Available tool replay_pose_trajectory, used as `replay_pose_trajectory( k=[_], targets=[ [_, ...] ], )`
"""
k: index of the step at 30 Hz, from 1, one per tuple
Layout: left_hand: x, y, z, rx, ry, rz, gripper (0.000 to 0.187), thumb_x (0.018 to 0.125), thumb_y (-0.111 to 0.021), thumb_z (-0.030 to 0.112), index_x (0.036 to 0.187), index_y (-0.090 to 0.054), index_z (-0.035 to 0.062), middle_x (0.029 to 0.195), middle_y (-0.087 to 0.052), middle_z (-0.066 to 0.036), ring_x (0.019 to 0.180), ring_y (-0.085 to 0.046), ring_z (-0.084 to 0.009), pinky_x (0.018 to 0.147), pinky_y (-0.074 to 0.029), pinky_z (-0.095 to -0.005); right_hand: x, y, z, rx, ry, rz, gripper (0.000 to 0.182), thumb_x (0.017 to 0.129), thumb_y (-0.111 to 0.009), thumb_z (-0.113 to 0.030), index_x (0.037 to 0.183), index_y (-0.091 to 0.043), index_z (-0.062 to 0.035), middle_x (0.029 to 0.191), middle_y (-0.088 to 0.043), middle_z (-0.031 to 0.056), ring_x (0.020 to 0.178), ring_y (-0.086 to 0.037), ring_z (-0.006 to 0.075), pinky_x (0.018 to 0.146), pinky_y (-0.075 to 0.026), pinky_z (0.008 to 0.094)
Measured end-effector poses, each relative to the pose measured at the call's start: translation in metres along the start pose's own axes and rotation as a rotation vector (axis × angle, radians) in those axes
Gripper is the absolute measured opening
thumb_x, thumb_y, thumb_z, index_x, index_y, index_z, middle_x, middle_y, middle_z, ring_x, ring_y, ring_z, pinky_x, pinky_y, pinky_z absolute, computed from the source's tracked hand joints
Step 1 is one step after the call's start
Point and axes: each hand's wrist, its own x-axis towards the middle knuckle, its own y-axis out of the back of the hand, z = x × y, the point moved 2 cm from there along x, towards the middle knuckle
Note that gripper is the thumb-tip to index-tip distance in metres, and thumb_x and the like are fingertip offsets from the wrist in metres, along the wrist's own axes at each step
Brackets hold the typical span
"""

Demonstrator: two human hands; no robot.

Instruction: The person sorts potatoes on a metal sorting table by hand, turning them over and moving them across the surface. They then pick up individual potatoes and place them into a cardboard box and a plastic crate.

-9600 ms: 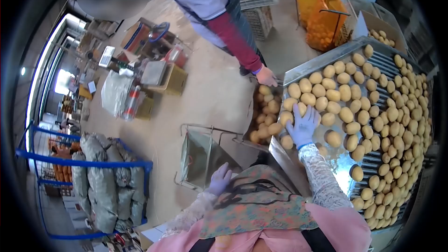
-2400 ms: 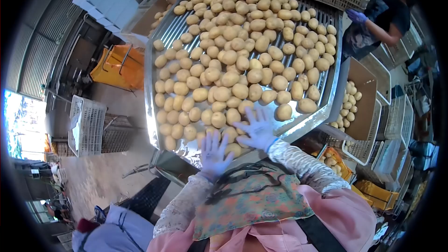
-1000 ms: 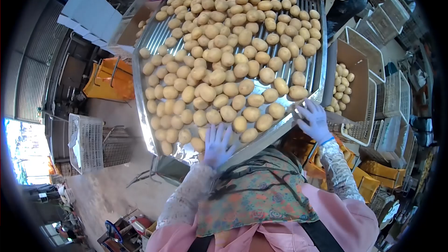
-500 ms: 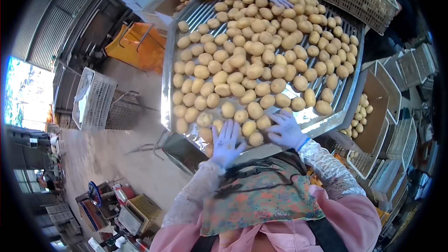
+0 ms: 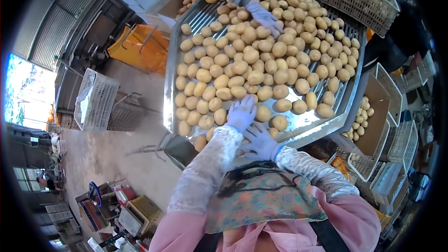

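Observation:
Many round yellow-brown potatoes (image 5: 251, 55) lie spread over a metal sorting table (image 5: 298, 133) with ridged rollers. My left hand (image 5: 241, 113), in a pale glove, rests over the potatoes near the front edge, fingers extended forward; whatever is under its palm is hidden. Just right of it and closer to my body, my right hand (image 5: 261, 142) lies with its gloved fingers spread at the table's front edge, close to a few potatoes. Across the table, a co-worker's gloved hand (image 5: 264, 17) reaches onto the pile.
A plastic crate (image 5: 359, 1) stands at the table's far right corner. Right of the table is a box with potatoes (image 5: 360, 119), beside stacked crates (image 5: 396, 144). On the left are a white crate (image 5: 97, 100) and an orange bag (image 5: 140, 49).
My left hand has moved forward and right, and my right hand left and nearer my body, so they are now close together. The co-worker's hand has moved left and nearer; some potatoes have shifted.

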Motion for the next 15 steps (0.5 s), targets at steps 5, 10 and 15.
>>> replay_pose_trajectory(
  k=[5, 10, 15],
  targets=[
    [0.031, 0.014, 0.011, 0.033, 0.256, -0.340, 0.057, 0.093, -0.059, 0.034, 0.147, -0.045, 0.0188, 0.144, -0.048, -0.016, 0.121, -0.058, -0.0396, 0.102, -0.047, -0.0513, -0.065, 0.025, 0.027, 0.083, -0.201, 0.141, 0.030, 0.084, -0.070, -0.033, 0.112, -0.073, -0.0218, 0.138, -0.057, 0.0142, 0.129, -0.052, 0.0369, 0.110, -0.037, 0.0551],
    [0.026, -0.003, -0.013, -0.011, 0.165, -0.319, 0.056, 0.088, -0.066, 0.038, 0.138, -0.055, 0.0157, 0.135, -0.056, -0.018, 0.117, -0.061, -0.0374, 0.098, -0.051, -0.0474, -0.099, 0.030, 0.032, 0.358, -0.554, 0.472, 0.033, 0.090, -0.066, -0.009, 0.123, -0.068, -0.0087, 0.135, -0.061, 0.0150, 0.115, -0.063, 0.0308, 0.100, -0.048, 0.0399],
    [-0.004, 0.001, 0.063, -0.047, -0.136, -0.026, 0.047, 0.092, -0.064, 0.026, 0.135, -0.055, 0.0088, 0.134, -0.059, -0.021, 0.118, -0.060, -0.0384, 0.093, -0.054, -0.0470, -0.096, 0.047, 0.011, 1.309, -0.835, 0.687, 0.063, 0.098, -0.062, -0.018, 0.156, -0.035, -0.0160, 0.131, -0.059, 0.0045, 0.112, -0.061, 0.0178, 0.098, -0.049, 0.0344]
  ],
)
